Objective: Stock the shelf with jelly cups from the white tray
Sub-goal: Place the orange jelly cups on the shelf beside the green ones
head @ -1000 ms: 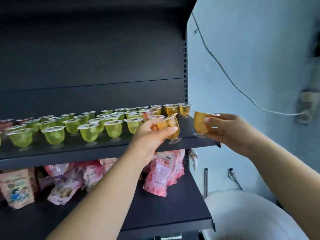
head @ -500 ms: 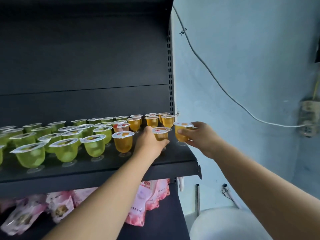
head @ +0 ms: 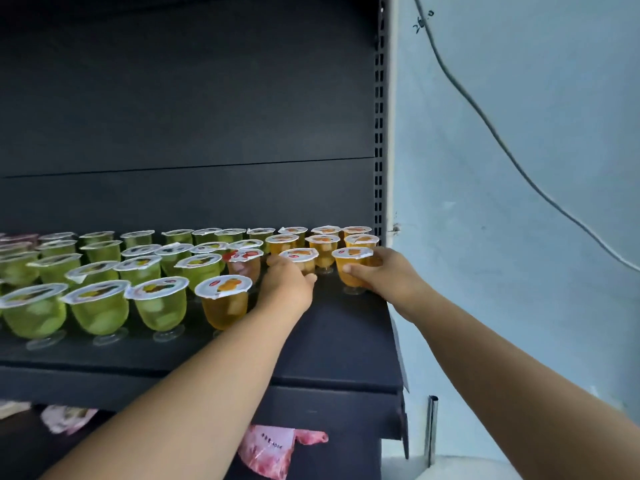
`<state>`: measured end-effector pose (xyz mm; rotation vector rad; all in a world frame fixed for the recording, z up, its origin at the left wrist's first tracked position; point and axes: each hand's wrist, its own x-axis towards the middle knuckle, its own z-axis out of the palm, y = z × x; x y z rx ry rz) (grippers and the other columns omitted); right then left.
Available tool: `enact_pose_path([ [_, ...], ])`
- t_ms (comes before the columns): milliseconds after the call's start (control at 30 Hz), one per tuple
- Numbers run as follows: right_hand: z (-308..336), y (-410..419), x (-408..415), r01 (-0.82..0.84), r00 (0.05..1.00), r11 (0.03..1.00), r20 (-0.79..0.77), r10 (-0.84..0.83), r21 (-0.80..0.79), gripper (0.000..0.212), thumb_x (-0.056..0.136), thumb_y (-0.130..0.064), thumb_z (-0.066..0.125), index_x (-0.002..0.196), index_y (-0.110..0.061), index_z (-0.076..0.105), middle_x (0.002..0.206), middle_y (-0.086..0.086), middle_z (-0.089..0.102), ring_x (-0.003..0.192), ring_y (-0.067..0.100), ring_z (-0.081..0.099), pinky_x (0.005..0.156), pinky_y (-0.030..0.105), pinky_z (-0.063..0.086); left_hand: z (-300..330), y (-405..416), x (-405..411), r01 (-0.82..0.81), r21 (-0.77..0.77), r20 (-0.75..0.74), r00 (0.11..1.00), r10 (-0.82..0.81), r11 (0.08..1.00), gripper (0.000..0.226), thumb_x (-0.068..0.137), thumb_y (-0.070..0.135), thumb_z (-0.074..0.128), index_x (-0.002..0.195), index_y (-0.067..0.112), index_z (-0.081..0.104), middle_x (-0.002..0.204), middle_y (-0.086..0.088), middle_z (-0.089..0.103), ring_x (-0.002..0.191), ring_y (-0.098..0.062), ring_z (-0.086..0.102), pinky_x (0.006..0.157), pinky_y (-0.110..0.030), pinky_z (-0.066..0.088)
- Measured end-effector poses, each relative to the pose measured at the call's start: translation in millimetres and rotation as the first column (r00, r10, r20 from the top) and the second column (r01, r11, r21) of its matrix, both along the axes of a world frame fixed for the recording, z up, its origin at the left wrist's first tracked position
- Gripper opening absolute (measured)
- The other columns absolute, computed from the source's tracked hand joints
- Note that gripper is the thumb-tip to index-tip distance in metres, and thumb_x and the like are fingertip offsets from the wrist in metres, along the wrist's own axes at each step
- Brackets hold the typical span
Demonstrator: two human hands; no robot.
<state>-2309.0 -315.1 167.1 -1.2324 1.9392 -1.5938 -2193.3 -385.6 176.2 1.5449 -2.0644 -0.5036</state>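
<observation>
Cup (head: 351,268) between right fingers (head: 349,269)

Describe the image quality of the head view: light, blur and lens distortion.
Head view: soft daylight brightens the pale wall, while the dark shelf back panel stays dim. Wide-angle bending curves the shelf edge and stretches both forearms. The green jelly cups at far left look slightly soft. The left hand and right hand are fairly sharp. No strong glare on the lids.
</observation>
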Motion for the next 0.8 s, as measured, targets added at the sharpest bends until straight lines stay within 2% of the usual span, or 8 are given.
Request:
enact_pose_path([
  [100,-1.3,-7.9,-6.5,-0.045,0.996,0.999,-0.075,0.046,0.014,0.043,0.082,-0.026,0.070,0.121,-0.016,0.057,0.114,-0.002,0.062,0.107,0.016,0.057,0.090,0.024,0.043,3.1,1.0,-1.9,-0.103,-0.024,0.047,0.993,0.104,0.994,0.059,0.095,0.032,0.049,0.139,0.001,0.026,0.136,-0.015,0.042,0.122,-0.027,0.045,0.077,-0.027,0.038],
  [200,-2.4,-14.7,-8.0,-0.079,0.989,0.997,-0.126,0.081,0.021,0.042,0.082,-0.029,0.069,0.120,-0.017,0.058,0.119,-0.001,0.063,0.111,0.017,0.057,0.086,0.021,0.040,4.1,4.1,-5.2,-0.162,-0.018,0.053,0.985,0.163,0.987,0.064,0.096,0.030,0.047,0.143,-0.001,0.016,0.146,-0.018,0.025,0.134,-0.028,0.031,0.094,-0.030,0.038],
  [267,-4.1,-18.7,-8.8,-0.097,0.986,0.995,-0.135,0.100,0.033,0.042,0.082,-0.031,0.068,0.120,-0.017,0.057,0.117,-0.001,0.063,0.109,0.016,0.057,0.082,0.019,0.038,4.6,5.3,-5.4,-0.189,-0.021,0.045,0.981,0.189,0.982,0.064,0.096,0.030,0.047,0.143,-0.001,0.016,0.148,-0.017,0.022,0.136,-0.028,0.026,0.099,-0.030,0.036],
  [433,-7.1,-24.1,-10.3,-0.144,0.978,0.988,-0.148,0.150,0.046,0.034,0.083,-0.033,0.066,0.112,-0.016,0.061,0.098,-0.007,0.062,0.078,0.003,0.055,0.068,0.016,0.039,3.2,3.3,-3.5,-0.215,-0.002,-0.009,0.977,0.215,0.977,0.066,0.094,0.032,0.051,0.143,0.001,0.020,0.147,-0.015,0.022,0.133,-0.030,0.033,0.101,-0.034,0.036],
  [567,-5.9,-28.8,-11.9,-0.166,0.970,0.981,-0.163,0.180,0.095,0.028,0.083,-0.037,0.066,0.104,-0.020,0.059,0.082,-0.014,0.057,0.077,0.005,0.056,0.062,0.015,0.039,-0.6,-3.0,-3.7,-0.227,-0.015,-0.021,0.974,0.227,0.974,0.066,0.092,0.033,0.054,0.143,0.004,0.023,0.149,-0.016,0.016,0.134,-0.030,0.031,0.105,-0.035,0.033],
  [700,-3.1,-32.0,-11.1,-0.142,0.959,0.979,-0.223,0.173,0.149,0.042,0.082,-0.045,0.065,0.112,-0.016,0.057,0.097,-0.004,0.061,0.097,0.017,0.057,0.076,0.025,0.042,-1.3,-3.7,-3.8,-0.219,-0.033,-0.016,0.976,0.219,0.975,0.064,0.091,0.033,0.055,0.142,0.006,0.026,0.148,-0.015,0.016,0.133,-0.030,0.032,0.105,-0.033,0.032],
  [800,-2.8,-28.0,-9.3,-0.133,0.946,0.977,-0.274,0.175,0.164,0.042,0.083,-0.042,0.065,0.113,-0.014,0.057,0.110,0.002,0.065,0.106,0.022,0.058,0.083,0.029,0.043,0.5,3.9,-0.9,-0.189,-0.046,0.030,0.981,0.191,0.981,0.062,0.091,0.034,0.055,0.142,0.008,0.029,0.150,-0.016,0.009,0.132,-0.031,0.035,0.105,-0.032,0.031],
])
